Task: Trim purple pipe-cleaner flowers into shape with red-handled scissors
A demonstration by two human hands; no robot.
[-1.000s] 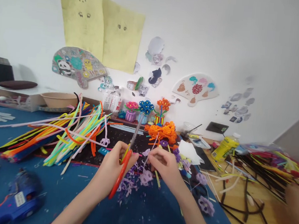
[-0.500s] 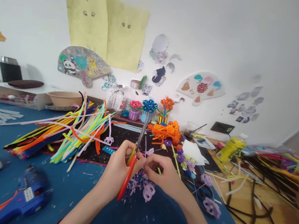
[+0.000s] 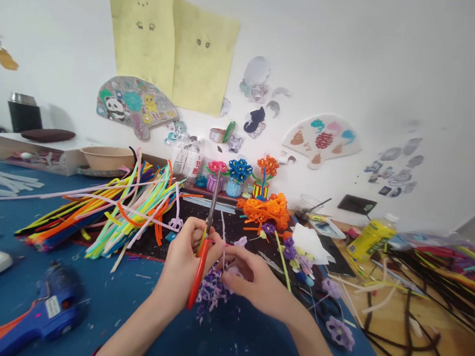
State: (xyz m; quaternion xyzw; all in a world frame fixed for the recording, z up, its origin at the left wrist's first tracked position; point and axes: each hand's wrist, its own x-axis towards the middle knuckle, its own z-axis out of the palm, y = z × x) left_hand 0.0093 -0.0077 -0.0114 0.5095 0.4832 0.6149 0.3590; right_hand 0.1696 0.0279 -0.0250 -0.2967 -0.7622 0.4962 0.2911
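Observation:
My left hand (image 3: 185, 260) is closed around scissors (image 3: 199, 275) with red and yellow handles, their blades pointing up and away. Its fingertips also meet a thin lilac pipe cleaner (image 3: 223, 227) that rises between the hands. My right hand (image 3: 259, 281) has curled fingers close beside the left fingertips, pinching a lilac pipe-cleaner flower (image 3: 234, 271), mostly hidden by the fingers. Below the hands lies a cluster of small purple and lilac pipe-cleaner flowers (image 3: 212, 292) on the blue table mat (image 3: 225, 350).
A bundle of colourful pipe cleaners (image 3: 134, 207) lies left, with a blue glue gun (image 3: 46, 313) nearer. Orange pipe-cleaner pieces (image 3: 266, 210) and small potted flowers (image 3: 238, 175) stand behind. At right are a yellow bottle (image 3: 372, 236), loose lilac flowers (image 3: 340, 333) and dark strips (image 3: 408, 329).
The scissors have swung more upright, their tips moving left. My right hand has turned, and the lilac flower that hung below it is now up at its fingers. The view shifted slightly.

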